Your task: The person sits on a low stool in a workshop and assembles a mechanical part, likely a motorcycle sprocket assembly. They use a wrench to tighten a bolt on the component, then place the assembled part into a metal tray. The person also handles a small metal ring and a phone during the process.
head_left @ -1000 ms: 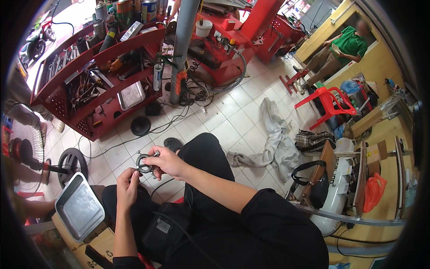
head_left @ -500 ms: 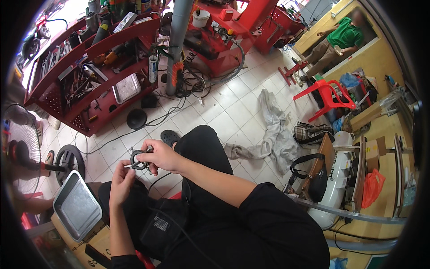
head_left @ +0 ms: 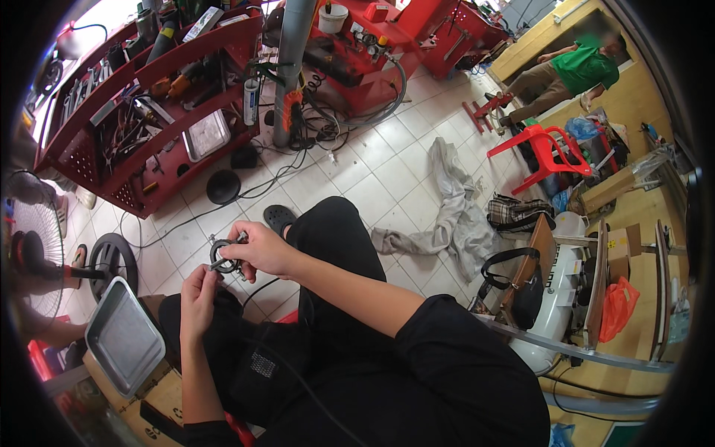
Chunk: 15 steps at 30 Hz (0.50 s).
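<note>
- Ring [head_left: 214, 254], dark and round with small metal fittings on its edge, is held in the air between both hands, over the gap between the knees.
- Right hand [head_left: 259, 249] pinches the ring's near side, thumb on one face and fingers curled behind.
- Left hand [head_left: 197, 298] pinches a short grey rod [head_left: 217, 264] between thumb and fingertips; the rod reaches across the ring's lower left. Whether it touches the ring, I cannot tell.
- Large tray [head_left: 126, 339], metal and tilted in view, lies on cardboard left of the left forearm.
- Fan [head_left: 46, 257] stands beyond that tray, at the far left, near a black wheel [head_left: 132, 267].
- Clog [head_left: 279, 217], dark, shows on the tiles just past the right hand.
- Black bowl [head_left: 223, 186] sits on the floor near the red cart [head_left: 123, 190], which holds tools and a smaller tray [head_left: 205, 137].
- Grey cloth [head_left: 456, 223] lies crumpled on the floor to the right, near a red chair [head_left: 538, 145].
- Person [head_left: 585, 73] in green sits at the upper right.
</note>
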{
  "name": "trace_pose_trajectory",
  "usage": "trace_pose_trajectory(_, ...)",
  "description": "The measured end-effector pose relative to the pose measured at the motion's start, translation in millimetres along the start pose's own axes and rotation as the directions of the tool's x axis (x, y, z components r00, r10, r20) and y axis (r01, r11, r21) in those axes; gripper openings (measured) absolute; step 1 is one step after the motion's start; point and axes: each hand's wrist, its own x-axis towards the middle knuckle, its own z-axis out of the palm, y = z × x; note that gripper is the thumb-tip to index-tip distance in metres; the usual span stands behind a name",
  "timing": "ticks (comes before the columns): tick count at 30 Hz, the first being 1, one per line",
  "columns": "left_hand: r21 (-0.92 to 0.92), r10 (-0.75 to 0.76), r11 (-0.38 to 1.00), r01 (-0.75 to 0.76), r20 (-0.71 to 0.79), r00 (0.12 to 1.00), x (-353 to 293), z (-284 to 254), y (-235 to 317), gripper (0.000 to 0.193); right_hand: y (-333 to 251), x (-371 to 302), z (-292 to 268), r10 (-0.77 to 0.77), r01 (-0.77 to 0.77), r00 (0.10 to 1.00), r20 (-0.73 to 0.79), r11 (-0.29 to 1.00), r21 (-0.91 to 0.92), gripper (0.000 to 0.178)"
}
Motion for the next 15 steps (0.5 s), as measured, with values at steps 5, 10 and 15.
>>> trace_pose_trajectory(5, 0.051, 0.011, 0.999, -0.012, 0.013, 1.000, 0.3, 0.7, -2.7, 0.028, -4.2, -2.6, 0.5, 0.010, -0.010, 1.000, 0.005, 1.000, -0.026, 0.021)
trace_pose_trajectory(10, -0.126, -0.155, 0.974, 0.188, 0.234, 0.960, 0.4, -14.6, 0.1, 0.036, -7.1, -5.2, 1.4, 0.025, -0.023, 0.999, 0.042, 0.999, -0.044, 0.021)
trace_pose_trajectory(15, -0.532, -0.194, 0.690, 0.490, 0.516, 0.834, 1.4, -24.2, -13.1, 0.043, -8.7, -6.6, 3.3, 0.010, -0.003, 0.994, 0.110, 0.998, -0.062, 0.021)
